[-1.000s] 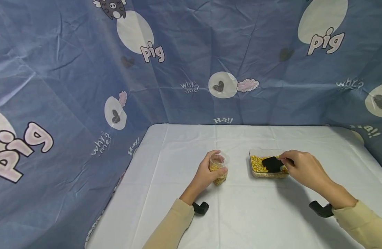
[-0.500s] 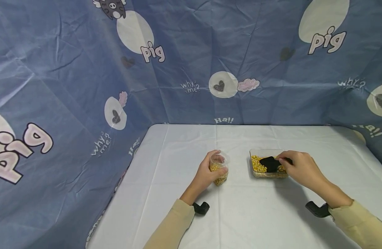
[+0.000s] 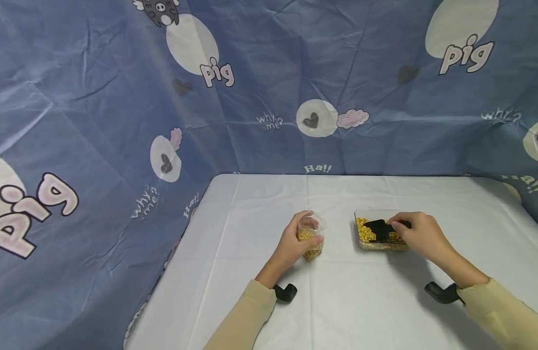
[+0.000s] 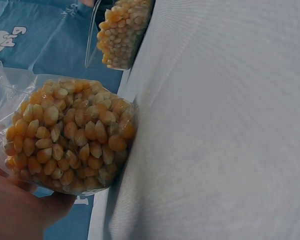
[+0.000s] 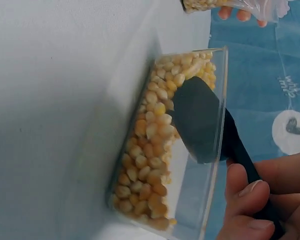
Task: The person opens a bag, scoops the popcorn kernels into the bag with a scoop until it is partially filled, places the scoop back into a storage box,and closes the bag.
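My left hand (image 3: 294, 241) grips a clear plastic bag (image 4: 70, 135) partly filled with corn kernels, standing upright on the table with its mouth open. My right hand (image 3: 423, 236) pinches the handle of a black scoop (image 5: 197, 120) between thumb and fingers. The scoop's blade is inside a clear rectangular container (image 3: 383, 247), tilted and touching the corn kernels (image 5: 145, 160) there. In the right wrist view, the kernels heap higher at the far end. Where the blade's tip meets the kernels is partly hidden.
A white cloth covers the table (image 3: 352, 301). The container stands to the right of the bag, with a gap between them. Behind the table hangs a blue printed curtain (image 3: 251, 97). A black wrist mount (image 3: 286, 293) shows below the left hand, and another by the right sleeve.
My right hand and the scoop have shifted slightly left within the container, and the blade has tilted. My left hand keeps its hold on the bag. The head view has turned slightly.
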